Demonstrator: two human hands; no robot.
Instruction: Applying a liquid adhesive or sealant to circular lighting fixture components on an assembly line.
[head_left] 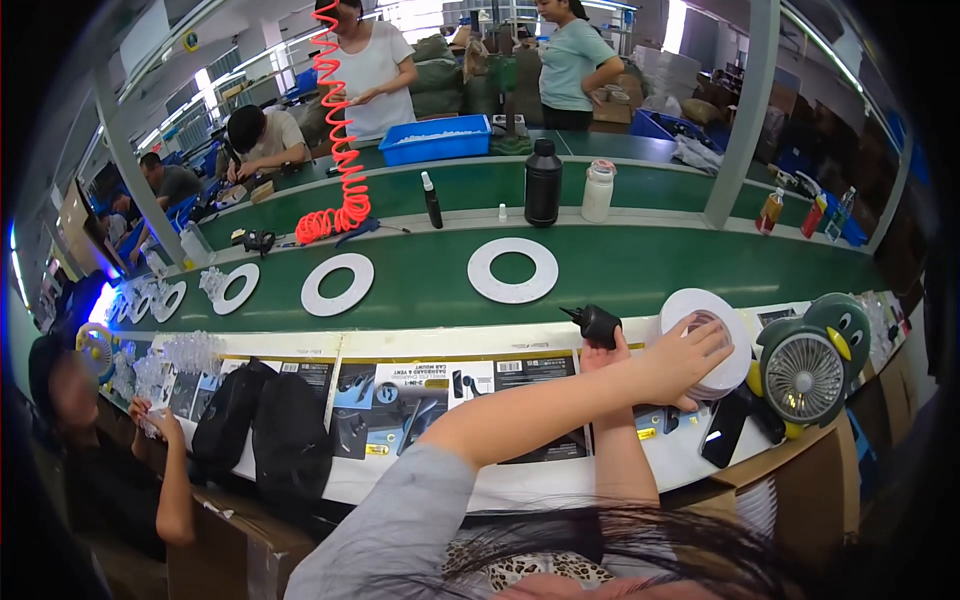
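Observation:
My left arm crosses over my right forearm. At the right of the bench, my left hand (692,358) grips the top of a stack of flat white rings (735,330), fingers over the ring and thumb at its near edge. Just left of it, my right hand (608,352) holds a small black bottle with a narrow nozzle (597,325), tilted with the nozzle pointing left. Beyond, on the green belt, lie separate white rings: one ring (482,270) ahead of me, another (312,290) to its left, and several farther left, some with clear plastic parts on them.
A penguin-shaped fan (808,372) and a black phone (727,430) are at the right. Black bags (290,430) lie on printed card at the left. A black bottle (543,185), a white jar (598,192) and a red coiled hose (345,200) stand beyond. Co-workers are nearby.

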